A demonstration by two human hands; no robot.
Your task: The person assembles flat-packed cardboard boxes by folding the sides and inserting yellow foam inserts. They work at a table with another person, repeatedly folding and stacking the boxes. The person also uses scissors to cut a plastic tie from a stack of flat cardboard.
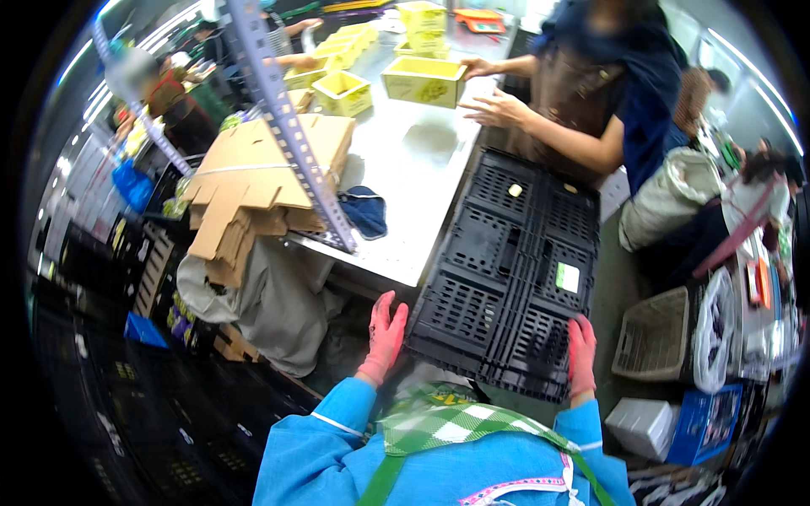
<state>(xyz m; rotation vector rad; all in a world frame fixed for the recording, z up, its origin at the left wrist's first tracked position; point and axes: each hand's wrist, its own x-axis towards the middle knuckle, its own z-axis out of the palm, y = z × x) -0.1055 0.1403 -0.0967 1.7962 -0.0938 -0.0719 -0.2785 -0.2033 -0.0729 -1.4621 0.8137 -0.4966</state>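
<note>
Beside black crate [516, 274] | left fingers [384, 312] spread, empty | right fingers [582, 332] extended at its edge, grip unclear

Before you lies the crate [474, 295], between your left hand [385, 339] and your right hand [582, 354]. To the left of the crate is the table [413, 240]. On the table, cardboard [270, 156] lies left of a cloth [364, 211], and boxes [343, 97] stand farther behind. Beyond the crate is a person [582, 93]. A basket [654, 333] is to your right.
</note>
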